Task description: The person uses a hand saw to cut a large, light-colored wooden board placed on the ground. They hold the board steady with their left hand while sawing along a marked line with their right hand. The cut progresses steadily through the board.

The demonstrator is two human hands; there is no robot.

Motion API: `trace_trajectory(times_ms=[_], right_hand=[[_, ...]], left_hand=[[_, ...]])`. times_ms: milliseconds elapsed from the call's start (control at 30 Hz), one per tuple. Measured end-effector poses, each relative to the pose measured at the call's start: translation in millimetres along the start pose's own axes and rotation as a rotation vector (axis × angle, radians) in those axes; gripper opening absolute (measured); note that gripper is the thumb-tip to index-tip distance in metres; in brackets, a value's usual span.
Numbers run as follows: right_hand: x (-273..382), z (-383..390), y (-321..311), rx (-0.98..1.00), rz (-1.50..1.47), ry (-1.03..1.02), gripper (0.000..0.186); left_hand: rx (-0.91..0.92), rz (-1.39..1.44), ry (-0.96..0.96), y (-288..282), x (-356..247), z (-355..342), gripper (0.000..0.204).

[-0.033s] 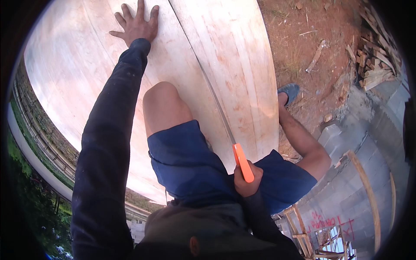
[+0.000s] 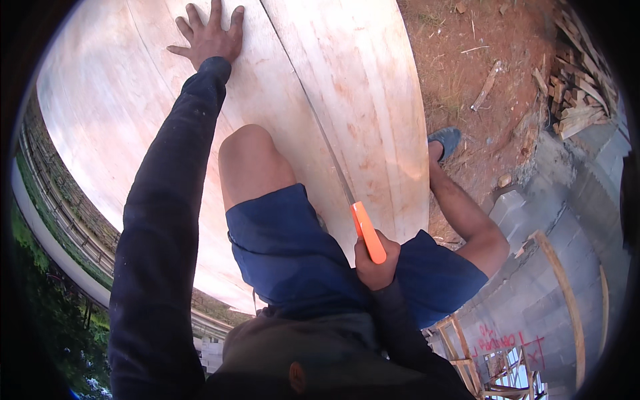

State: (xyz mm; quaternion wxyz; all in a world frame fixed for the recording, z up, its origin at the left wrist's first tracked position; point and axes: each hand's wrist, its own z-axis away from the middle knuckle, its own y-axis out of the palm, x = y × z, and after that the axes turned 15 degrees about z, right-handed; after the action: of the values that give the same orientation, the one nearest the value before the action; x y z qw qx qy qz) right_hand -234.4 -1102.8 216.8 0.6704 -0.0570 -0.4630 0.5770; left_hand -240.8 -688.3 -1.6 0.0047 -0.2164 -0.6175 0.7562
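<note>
A handsaw with an orange handle (image 2: 369, 233) is in my right hand (image 2: 379, 261), whose fingers are wrapped round the grip. Its narrow blade (image 2: 339, 167) runs forward along a dark cut line in a large pale plywood sheet (image 2: 373, 120). The far part of the blade merges with that line, so I cannot tell where its tip ends. Flat on the sheet, left of the line, lies my left hand (image 2: 215, 41) with its fingers spread, holding nothing. My bare left knee (image 2: 250, 150) rests on the plywood between the two hands.
Reddish soil (image 2: 460, 73) with wood scraps borders the sheet's right edge. A pile of cut timber (image 2: 580, 93) lies at the far right, above a grey block wall (image 2: 547, 260) with a leaning wooden strip (image 2: 563, 287). My right foot wears a dark shoe (image 2: 448, 141).
My right hand and the saw handle have moved forward and slightly left, pushing the blade along the line. The left hand has stayed in place.
</note>
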Motion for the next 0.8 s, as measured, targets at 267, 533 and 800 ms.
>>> trace_trajectory(times_ms=[267,533,800], right_hand=[[15.8,-98.2,60.8,-0.022,-0.093,-0.057,0.006],[-2.6,16.7,-8.6,-0.026,0.062,-0.083,0.02],[18.9,-106.6,60.5,-0.036,-0.043,-0.053,0.006]], left_hand=[[-0.023,0.043,0.012,5.0,-7.6,-4.2,0.065],[-0.024,-0.034,0.002,-3.7,-6.1,-3.5,0.066],[-0.012,0.025,0.019,3.9,-9.1,-1.5,0.065]])
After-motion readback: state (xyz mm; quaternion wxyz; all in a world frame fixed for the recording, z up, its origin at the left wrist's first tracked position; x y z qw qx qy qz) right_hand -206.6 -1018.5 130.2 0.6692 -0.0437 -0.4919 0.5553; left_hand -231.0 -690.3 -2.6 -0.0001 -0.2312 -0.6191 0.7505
